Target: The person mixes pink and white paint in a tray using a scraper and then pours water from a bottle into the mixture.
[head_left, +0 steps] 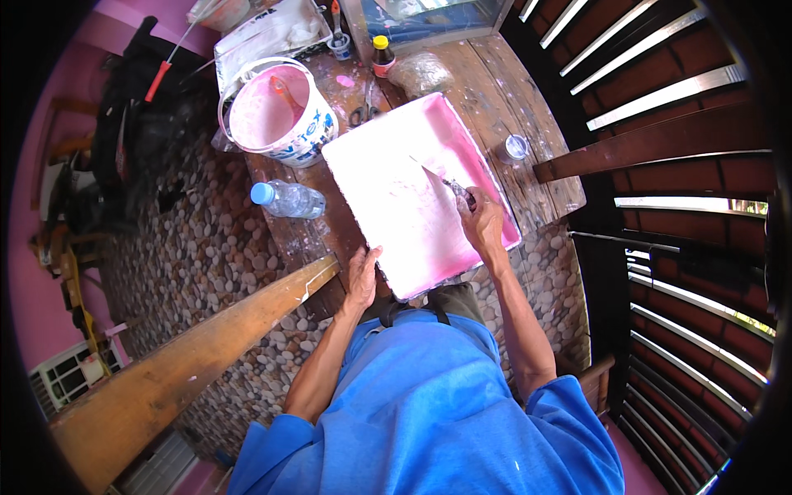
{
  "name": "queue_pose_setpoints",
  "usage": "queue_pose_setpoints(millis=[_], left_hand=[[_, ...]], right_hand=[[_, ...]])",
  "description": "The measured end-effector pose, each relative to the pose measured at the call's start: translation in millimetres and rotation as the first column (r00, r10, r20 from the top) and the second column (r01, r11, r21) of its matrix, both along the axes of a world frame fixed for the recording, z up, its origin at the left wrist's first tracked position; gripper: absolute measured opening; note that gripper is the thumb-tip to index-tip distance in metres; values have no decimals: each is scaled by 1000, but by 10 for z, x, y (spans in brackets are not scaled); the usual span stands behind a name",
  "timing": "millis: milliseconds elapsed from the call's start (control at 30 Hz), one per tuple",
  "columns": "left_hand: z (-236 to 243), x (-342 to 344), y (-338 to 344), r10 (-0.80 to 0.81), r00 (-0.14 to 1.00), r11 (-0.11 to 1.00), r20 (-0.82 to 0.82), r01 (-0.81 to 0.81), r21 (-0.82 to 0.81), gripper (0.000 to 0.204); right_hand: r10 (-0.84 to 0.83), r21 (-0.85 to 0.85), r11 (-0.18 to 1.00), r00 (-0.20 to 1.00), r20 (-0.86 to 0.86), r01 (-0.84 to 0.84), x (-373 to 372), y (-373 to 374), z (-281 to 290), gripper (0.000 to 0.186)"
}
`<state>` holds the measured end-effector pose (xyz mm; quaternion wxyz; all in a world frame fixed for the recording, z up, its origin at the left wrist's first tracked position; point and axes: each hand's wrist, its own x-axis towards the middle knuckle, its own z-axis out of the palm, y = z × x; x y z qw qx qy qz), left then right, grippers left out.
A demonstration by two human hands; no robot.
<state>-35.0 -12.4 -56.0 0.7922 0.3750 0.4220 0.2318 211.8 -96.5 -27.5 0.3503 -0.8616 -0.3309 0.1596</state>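
A rectangular tray smeared with pink and white paint lies tilted across the near edge of the table. My right hand is over the tray's right part, with its fingers closed round the handle of a scraper. The scraper's thin blade points up and to the left over the pale paint. My left hand grips the tray's lower left edge, thumb at the rim; its other fingers are partly hidden.
A pink-stained white bucket holds a brush. Nearby are a water bottle, scissors, a yellow-capped bottle and a small jar. A wooden beam slants in from the lower left; a slatted wall borders the right.
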Motion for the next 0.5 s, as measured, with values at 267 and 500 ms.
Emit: queue_pose_setpoints(millis=[267,500], left_hand=[[-2,5,1,19,1000,1000,1,-18,-18,35],[-9,3,12,6,1000,1000,-3,-6,2,37]], right_hand=[[66,-117,993,929,363,-25,-43,-391,218,31],[138,-193,979,898,419,-60,-6,-683,304,24]])
